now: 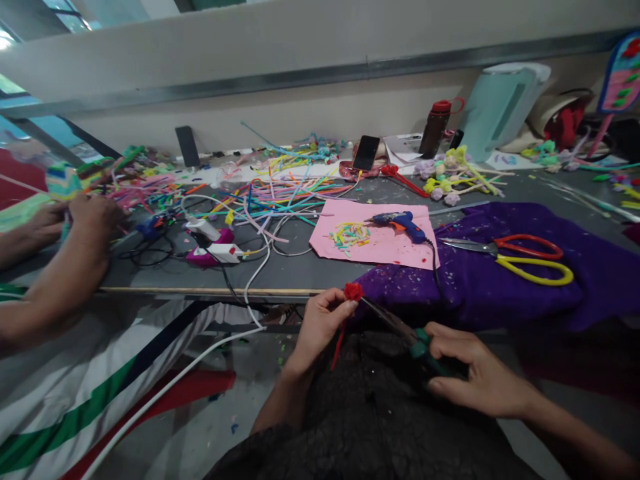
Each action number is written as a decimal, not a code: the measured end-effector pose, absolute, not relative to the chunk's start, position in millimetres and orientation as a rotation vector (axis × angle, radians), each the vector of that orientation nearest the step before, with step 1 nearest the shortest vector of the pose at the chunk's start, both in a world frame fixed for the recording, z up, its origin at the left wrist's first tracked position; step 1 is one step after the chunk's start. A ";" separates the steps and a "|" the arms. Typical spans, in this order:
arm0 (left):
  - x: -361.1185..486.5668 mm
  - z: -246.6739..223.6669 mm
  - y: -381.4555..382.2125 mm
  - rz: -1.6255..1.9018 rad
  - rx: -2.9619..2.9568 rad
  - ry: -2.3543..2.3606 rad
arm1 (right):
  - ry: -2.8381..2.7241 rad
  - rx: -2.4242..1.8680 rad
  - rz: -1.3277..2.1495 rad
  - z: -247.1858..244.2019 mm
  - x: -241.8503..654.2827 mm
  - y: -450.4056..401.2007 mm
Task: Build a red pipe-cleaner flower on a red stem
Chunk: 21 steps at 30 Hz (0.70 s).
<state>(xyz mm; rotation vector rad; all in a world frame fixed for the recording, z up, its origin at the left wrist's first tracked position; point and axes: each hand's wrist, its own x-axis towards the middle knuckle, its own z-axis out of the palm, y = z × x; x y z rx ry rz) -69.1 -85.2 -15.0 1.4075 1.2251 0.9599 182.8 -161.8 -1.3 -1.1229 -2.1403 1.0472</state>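
My left hand [323, 327] pinches a small red flower [353, 291] made of fuzzy stem, just in front of the table edge; a red stem hangs below it. My right hand [470, 370] is wrapped round the green handles of scissors [395, 323], whose blade tips reach the flower. Beyond them, a pink sheet [325, 240] bears a blue glue gun [400, 223] and a heap of short pastel pieces [350, 237]. Large scissors with red and yellow handles [533, 257] lie on purple cloth [505, 293].
At the left, a co-worker's hands [93, 217] hold colourful material. Loose coloured stems [285, 190], a power strip [215, 253] and cables lie on the table [165, 277]. A phone [367, 153], bottle [435, 130] and pale green jug [503, 110] stand at the back.
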 end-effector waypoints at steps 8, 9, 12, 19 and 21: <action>-65.4 -21.4 -86.7 1.005 1.443 1.216 | -2.153 -1.158 1.022 -3.6 178.7 -159.7; -65.3 -22.1 -86.9 1.008 1.437 1.219 | -2.153 -1.160 1.017 -3.9 178.8 -159.6; -65.2 -23.1 -87.3 1.019 1.415 1.228 | -2.154 -1.158 0.997 -4.9 179.2 -159.6; -65.6 -21.2 -87.4 1.035 1.321 1.167 | -2.143 -1.164 1.000 -5.2 180.3 -161.6; -66.3 -19.9 -87.2 1.025 1.235 1.150 | -2.145 -1.147 1.009 -3.8 180.9 -162.4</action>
